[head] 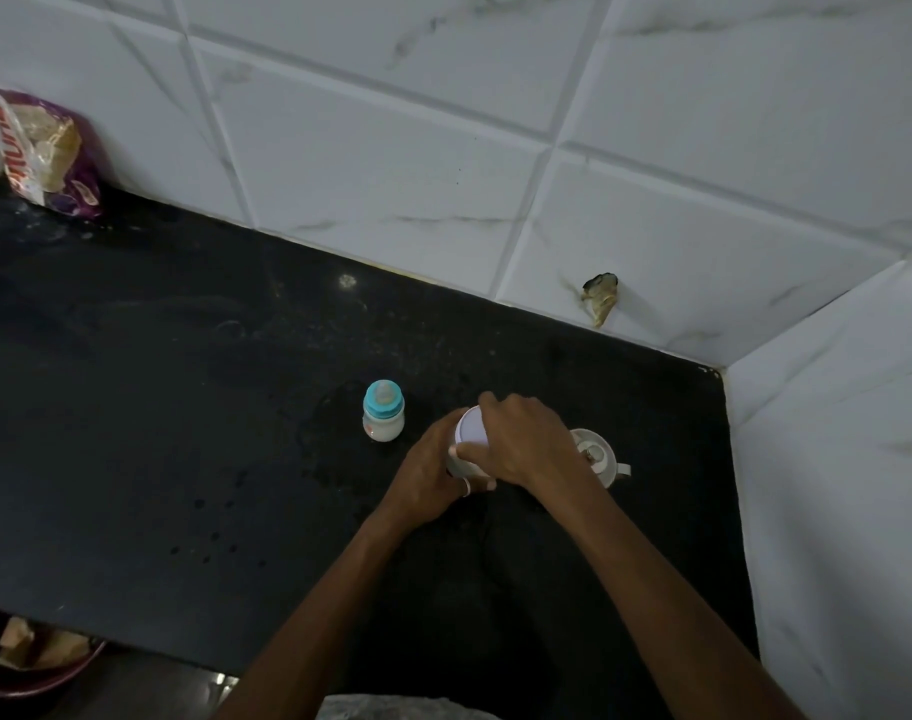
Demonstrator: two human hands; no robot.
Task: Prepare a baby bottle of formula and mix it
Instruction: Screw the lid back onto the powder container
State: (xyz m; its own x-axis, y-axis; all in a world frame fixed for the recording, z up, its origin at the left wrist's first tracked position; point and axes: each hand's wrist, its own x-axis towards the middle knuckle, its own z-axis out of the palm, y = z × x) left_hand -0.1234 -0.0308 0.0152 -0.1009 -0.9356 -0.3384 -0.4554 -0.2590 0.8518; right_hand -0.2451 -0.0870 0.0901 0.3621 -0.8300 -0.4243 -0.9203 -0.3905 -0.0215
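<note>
Both hands clasp the upright tin (469, 433): left hand (428, 483) round its side, right hand (521, 444) atop the lid; bottle (383, 412) stands capped just left, nearer the left hand

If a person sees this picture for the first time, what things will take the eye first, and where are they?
First, the two hands meeting on a white container at centre: the left hand grips its side and the right hand covers its top. Just left stands a baby bottle with a teal collar, holding white liquid, on the black countertop. A white cup sits right of the hands.
</note>
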